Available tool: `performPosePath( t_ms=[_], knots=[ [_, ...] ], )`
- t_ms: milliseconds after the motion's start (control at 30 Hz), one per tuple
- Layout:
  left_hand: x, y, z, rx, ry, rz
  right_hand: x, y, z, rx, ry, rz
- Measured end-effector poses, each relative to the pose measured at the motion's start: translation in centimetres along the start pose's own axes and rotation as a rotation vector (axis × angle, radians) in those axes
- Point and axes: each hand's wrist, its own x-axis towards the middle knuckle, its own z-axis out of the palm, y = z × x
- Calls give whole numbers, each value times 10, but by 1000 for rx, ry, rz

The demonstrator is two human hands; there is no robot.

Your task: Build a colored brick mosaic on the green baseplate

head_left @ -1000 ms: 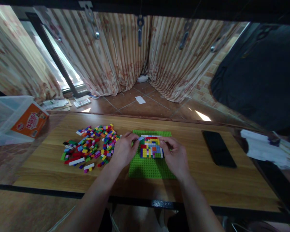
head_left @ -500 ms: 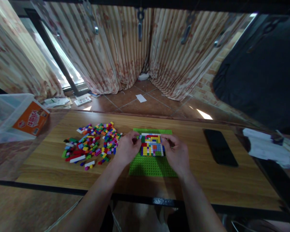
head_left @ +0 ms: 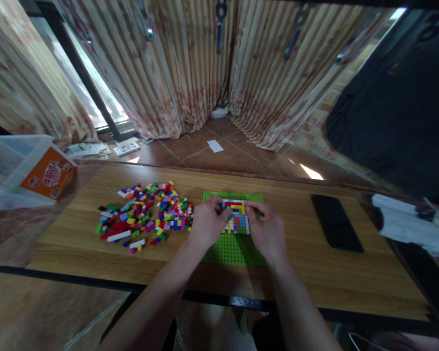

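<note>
A green baseplate (head_left: 234, 248) lies on the wooden table (head_left: 307, 273) in front of me. On its far half sits a flat patch of many-coloured small bricks (head_left: 237, 219). My left hand (head_left: 205, 226) curls at the patch's left edge, fingertips pinched near its top left corner. My right hand (head_left: 267, 231) curls at the right edge, fingertips on the top right of the patch. What either hand pinches is too small to make out. A loose heap of coloured bricks (head_left: 146, 212) lies just left of the plate.
A black phone (head_left: 336, 222) lies to the right on the table. A clear plastic tub with an orange box (head_left: 47, 173) stands at the far left. White papers (head_left: 406, 222) sit at the right edge. Curtains and a tiled floor lie beyond the table.
Both hands have drawn closer together over the top of the brick patch, now covering more of it. The view has shifted slightly, with the plate and heap a little further right.
</note>
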Motion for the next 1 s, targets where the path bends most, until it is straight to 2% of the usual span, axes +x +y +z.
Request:
performPosePath(
  t_ms=[300,467,700,1000],
  knots=[
    [1,-1,-10,-99,-85,10,2,0,8,-34,-32,-53],
    [5,-4,-10,-84,-50,9,-1,-2,11,-13,-22,-76],
    [11,-15,0,-312,-12,-42,-4,-2,13,-9,-22,-90],
    [21,-18,-2,-464,-68,-155,-8,0,16,-47,-26,-86]
  ],
)
